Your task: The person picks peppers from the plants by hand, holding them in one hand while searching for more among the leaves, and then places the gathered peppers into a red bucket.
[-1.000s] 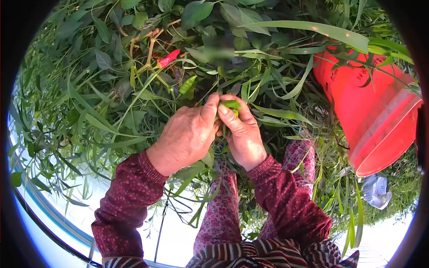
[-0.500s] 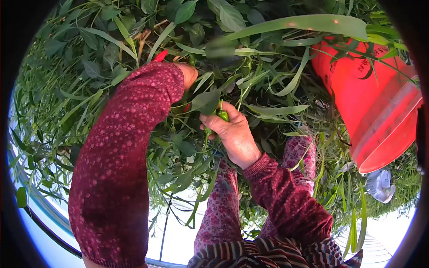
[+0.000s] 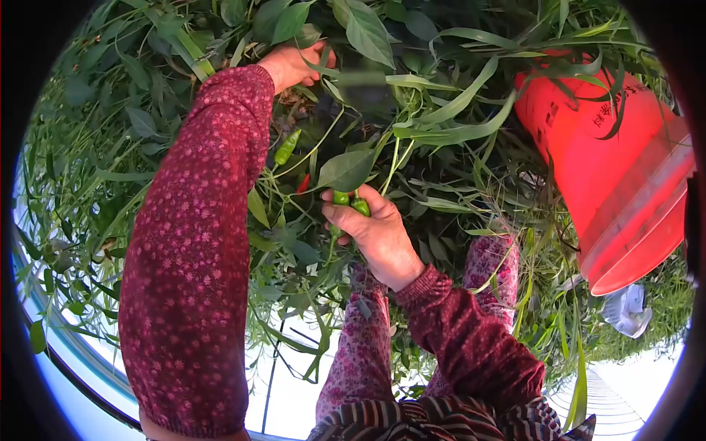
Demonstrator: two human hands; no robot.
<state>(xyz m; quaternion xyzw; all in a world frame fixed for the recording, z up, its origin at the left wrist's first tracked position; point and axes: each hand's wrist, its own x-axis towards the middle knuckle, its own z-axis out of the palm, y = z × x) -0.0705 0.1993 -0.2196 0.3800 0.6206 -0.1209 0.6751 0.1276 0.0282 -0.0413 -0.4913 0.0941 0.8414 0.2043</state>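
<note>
My right hand (image 3: 376,237) is closed around several green chili peppers (image 3: 360,206), their ends showing between thumb and fingers. A broad leaf (image 3: 346,170) hangs just above that hand. Farther up, my left hand (image 3: 298,67) reaches into the foliage, its visible fingers bent and apart, the tips partly behind leaves. No held thing shows in it. Below the left hand, a green chili pepper (image 3: 287,148) hangs on the plant. A small red chili pepper (image 3: 304,183) sits among the stems to the left of the broad leaf.
A red bucket (image 3: 581,147) leans tilted in the plants at the right, its rim toward the lower right. A crumpled whitish object (image 3: 627,309) lies beside it. Long grass blades (image 3: 471,132) cross in front of the plants. My legs (image 3: 365,331) are below.
My left hand has moved up and away into the leaves, uncovering the hanging green chili pepper. My right hand has shifted slightly down, still holding green chili peppers.
</note>
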